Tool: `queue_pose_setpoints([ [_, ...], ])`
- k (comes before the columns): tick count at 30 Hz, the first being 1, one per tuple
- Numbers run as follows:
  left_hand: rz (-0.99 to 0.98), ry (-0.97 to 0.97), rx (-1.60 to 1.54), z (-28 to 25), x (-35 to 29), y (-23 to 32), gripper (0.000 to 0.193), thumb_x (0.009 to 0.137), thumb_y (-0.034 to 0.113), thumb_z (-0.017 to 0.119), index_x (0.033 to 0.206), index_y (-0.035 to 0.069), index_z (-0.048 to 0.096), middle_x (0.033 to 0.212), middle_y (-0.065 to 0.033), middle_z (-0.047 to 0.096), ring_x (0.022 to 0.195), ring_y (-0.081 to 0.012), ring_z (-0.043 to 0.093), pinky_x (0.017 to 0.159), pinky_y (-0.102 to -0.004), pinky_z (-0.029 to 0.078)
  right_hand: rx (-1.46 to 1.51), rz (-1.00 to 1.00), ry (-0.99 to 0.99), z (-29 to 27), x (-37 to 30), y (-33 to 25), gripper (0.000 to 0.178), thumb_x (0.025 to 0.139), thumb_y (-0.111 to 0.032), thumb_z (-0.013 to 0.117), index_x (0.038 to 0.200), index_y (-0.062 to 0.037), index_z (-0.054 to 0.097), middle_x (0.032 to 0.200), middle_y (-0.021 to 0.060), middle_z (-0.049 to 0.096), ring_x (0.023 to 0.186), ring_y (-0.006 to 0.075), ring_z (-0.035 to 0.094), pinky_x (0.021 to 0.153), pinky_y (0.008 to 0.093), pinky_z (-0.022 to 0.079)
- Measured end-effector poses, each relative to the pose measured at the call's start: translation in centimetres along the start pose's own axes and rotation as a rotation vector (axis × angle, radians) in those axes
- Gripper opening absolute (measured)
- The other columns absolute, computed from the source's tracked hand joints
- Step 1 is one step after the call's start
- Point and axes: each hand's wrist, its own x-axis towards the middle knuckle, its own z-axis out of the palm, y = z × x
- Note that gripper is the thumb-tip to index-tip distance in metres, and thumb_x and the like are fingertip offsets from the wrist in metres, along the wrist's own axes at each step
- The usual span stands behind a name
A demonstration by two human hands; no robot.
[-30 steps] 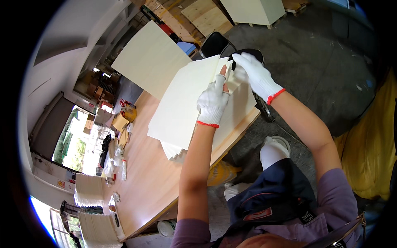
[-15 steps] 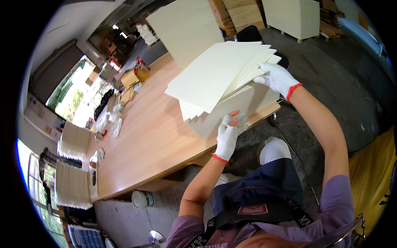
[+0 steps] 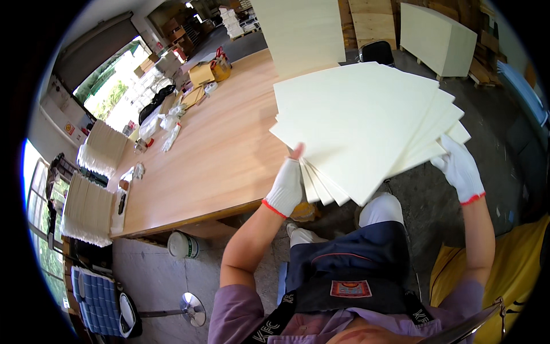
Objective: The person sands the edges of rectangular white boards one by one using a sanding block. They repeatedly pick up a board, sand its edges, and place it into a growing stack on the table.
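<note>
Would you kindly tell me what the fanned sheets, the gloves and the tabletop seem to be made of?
Fanned sheets: probably paperboard, perhaps foam board; smooth, matte, off-white, with crisp edges and little sag.
Gloves: likely knitted cotton or a blend; soft, matte white, close-fitting with red trim.
Tabletop: wood or wood-look laminate, since pale brown streaks resemble grain; the finish looks smooth.

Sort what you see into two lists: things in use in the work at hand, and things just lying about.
In use:
- fanned pale sheets
- gloved left hand, at their left edge
- gloved right hand, at their right side

Apparently just lying about:
- white bucket on the floor
- blue padded chair
- black chair
- yellow container on the table
</note>
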Motion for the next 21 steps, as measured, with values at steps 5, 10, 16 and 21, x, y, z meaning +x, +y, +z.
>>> queue_pose_setpoints([
  [5,0.19,0.062,0.277,-0.3,-2.7,-1.8,0.054,0.097,0.009,0.071,0.146,-0.001,0.049,0.134,-0.016,0.065,0.114,-0.0309,0.071,0.098,-0.0426,0.06,-0.066,-0.058,-0.15,-0.3,-1.9,-1.2,0.044,0.106,-0.018,0.055,0.147,-0.0021,0.05,0.126,0.0132,0.07,0.098,0.0208,0.075,0.067,0.0318,0.065],
  [10,0.511,0.103,0.2,-5.3,-6.7,-3.1,0.053,0.096,0.009,0.07,0.144,0.0,0.05,0.131,-0.0146,0.065,0.115,-0.0264,0.069,0.097,-0.0406,0.058,0.001,-0.116,-0.297,6.7,-0.5,-0.1,0.043,0.108,-0.019,0.054,0.146,-0.0006,0.051,0.134,0.0145,0.066,0.111,0.0241,0.072,0.084,0.0398,0.064],
  [16,0.918,0.226,0.007,-12.6,-10.9,0.8,0.044,0.101,0.016,0.066,0.142,0.003,0.053,0.128,-0.0113,0.064,0.117,-0.0257,0.066,0.101,-0.042,0.055,0.162,-0.041,-0.661,20.7,0.6,1.8,0.051,0.109,-0.027,0.056,0.153,-0.0027,0.046,0.138,0.0164,0.063,0.125,0.0264,0.064,0.108,0.0443,0.053],
  [21,0.996,0.281,-0.05,-17.6,-10.7,4.9,0.035,0.107,0.022,0.06,0.135,0.0,0.06,0.124,-0.0104,0.067,0.116,-0.0248,0.065,0.101,-0.0411,0.053,-0.014,0.114,-0.81,21.2,-1.5,5.5,0.051,0.11,-0.029,0.055,0.154,-0.0037,0.045,0.134,0.0167,0.065,0.117,0.0251,0.068,0.1,0.0407,0.058],
])
